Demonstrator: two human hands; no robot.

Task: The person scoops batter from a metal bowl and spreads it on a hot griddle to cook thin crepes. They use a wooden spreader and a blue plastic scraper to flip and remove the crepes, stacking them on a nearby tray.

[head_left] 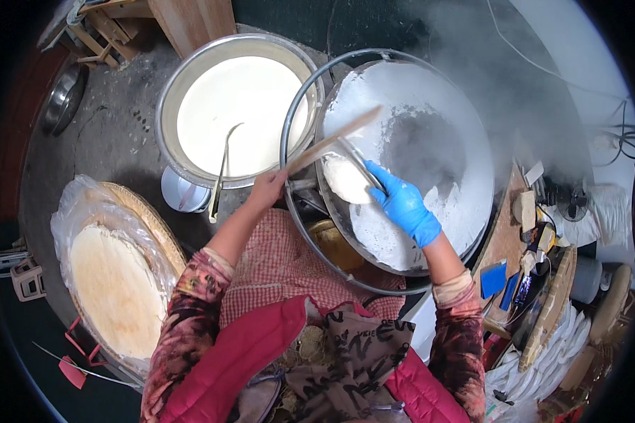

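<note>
My bare left hand (267,189) is closed around the near end of a flat wooden stick (335,137), which reaches up and right over the rim of a round griddle (473,162). In a blue glove, my right hand (406,204) grips a narrow metal scraper-like tool (356,161) whose far end meets the stick. Beside the blue fingers is a white lump of batter or dough (347,179) at the griddle's left side; whether it rests on the tool or the griddle I cannot tell. White film and flakes coat the griddle around a darker middle.
A large metal basin (164,120) of white batter with a ladle (224,166) stands at left. Pale flatbreads (116,289) lie stacked on a woven tray (144,218) under plastic. A metal ring (286,134) surrounds the griddle. Steam rises back right; a cluttered board (501,261) stands right.
</note>
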